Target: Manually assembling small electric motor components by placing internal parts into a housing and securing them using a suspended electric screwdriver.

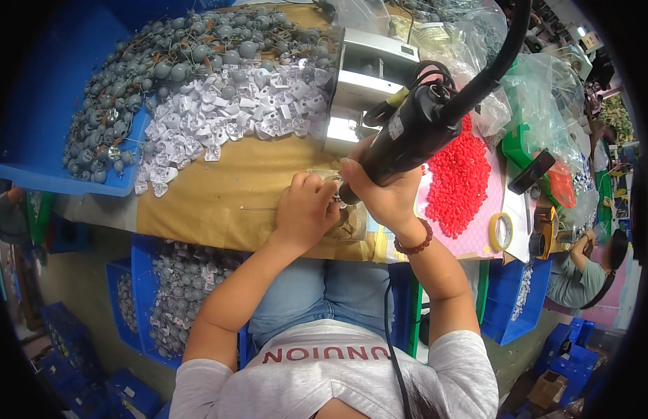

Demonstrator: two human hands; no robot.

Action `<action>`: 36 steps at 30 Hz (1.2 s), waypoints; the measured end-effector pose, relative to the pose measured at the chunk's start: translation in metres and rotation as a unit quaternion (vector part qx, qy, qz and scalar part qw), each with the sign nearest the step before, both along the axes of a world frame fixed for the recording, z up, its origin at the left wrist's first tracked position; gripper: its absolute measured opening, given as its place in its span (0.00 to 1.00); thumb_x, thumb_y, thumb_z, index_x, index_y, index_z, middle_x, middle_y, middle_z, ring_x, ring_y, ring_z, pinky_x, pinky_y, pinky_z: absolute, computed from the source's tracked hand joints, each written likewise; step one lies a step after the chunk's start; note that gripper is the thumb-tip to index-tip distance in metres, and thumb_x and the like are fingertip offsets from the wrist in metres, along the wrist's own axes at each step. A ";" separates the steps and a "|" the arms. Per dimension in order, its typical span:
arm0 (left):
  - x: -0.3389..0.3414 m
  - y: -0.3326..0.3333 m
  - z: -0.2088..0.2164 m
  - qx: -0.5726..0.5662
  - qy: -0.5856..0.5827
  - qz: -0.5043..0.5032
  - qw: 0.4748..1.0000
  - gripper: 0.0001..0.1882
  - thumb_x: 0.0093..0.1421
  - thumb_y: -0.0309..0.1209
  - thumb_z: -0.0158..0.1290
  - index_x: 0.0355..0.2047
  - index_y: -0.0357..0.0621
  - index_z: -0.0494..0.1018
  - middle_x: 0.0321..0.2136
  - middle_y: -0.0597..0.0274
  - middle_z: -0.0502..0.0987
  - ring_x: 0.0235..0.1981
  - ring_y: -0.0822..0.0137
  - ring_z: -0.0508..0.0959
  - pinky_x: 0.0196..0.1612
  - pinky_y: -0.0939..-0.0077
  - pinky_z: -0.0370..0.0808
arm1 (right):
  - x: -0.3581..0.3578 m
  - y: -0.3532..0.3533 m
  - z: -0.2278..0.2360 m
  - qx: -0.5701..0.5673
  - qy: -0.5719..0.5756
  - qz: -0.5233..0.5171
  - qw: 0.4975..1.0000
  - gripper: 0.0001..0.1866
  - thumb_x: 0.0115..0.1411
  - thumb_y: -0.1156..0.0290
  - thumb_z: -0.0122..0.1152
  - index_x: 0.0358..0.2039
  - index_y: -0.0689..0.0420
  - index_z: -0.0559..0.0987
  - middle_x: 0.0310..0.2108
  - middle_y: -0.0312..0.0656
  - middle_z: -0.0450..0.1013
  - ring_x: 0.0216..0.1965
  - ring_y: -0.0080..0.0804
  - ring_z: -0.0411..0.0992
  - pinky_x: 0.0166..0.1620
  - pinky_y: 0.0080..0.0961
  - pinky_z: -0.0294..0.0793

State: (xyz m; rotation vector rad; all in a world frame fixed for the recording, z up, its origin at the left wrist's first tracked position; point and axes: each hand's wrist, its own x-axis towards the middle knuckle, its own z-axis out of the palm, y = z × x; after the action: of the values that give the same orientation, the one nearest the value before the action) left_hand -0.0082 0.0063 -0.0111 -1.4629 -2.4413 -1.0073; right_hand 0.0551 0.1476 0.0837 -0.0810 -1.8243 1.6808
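Observation:
My right hand (pixel 390 195) is wrapped round a black electric screwdriver (pixel 413 129), held at a slant with its lower end down by my left fingertips. My left hand (pixel 303 213) has its fingers curled and pressed together at that end. They grip a small part that is mostly hidden by the fingers, so its kind does not show. A thin rod or wire (pixel 257 208) sticks out to the left of this hand. Both hands are low over the brown table covering (pixel 226 185), close to its near edge.
White plastic pieces (pixel 233 112) and grey round parts with wires (pixel 191 45) heap up beyond my left hand. A white box-shaped device (pixel 369 84) stands ahead. Red small parts (pixel 460 185) and a tape roll (pixel 501 232) lie right. A co-worker (pixel 582 272) sits far right.

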 end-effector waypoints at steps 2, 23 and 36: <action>-0.002 -0.001 0.000 0.004 -0.005 -0.009 1.000 0.21 0.47 0.31 0.63 0.43 0.51 0.73 0.36 0.61 0.71 0.42 0.54 0.72 0.38 0.60 0.75 | 0.001 0.000 -0.001 0.024 -0.014 0.009 1.000 0.11 0.55 0.85 0.65 0.37 0.64 0.74 0.29 0.37 0.76 0.28 0.21 0.74 0.33 0.20 0.74; -0.002 -0.003 0.011 -0.041 -0.058 -0.011 0.997 0.23 0.46 0.30 0.65 0.43 0.47 0.72 0.38 0.59 0.72 0.45 0.53 0.72 0.42 0.59 0.75 | 0.014 -0.002 -0.024 0.065 -0.045 0.051 0.996 0.18 0.56 0.85 0.63 0.46 0.62 0.71 0.30 0.37 0.75 0.30 0.22 0.74 0.33 0.19 0.73; 0.005 -0.008 0.015 0.020 -0.049 -0.027 0.998 0.20 0.51 0.28 0.64 0.46 0.45 0.77 0.42 0.60 0.78 0.50 0.53 0.74 0.51 0.61 0.74 | 0.025 0.066 -0.041 -0.119 -0.008 -0.251 0.961 0.24 0.64 0.77 0.61 0.59 0.63 0.66 0.50 0.41 0.70 0.47 0.26 0.70 0.48 0.24 0.72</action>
State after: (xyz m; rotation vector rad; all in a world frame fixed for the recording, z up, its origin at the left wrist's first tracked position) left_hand -0.0030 -0.0015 0.0036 -1.5077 -2.4435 -1.1585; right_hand 0.0802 0.2132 0.0427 -0.6095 -1.4417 1.5169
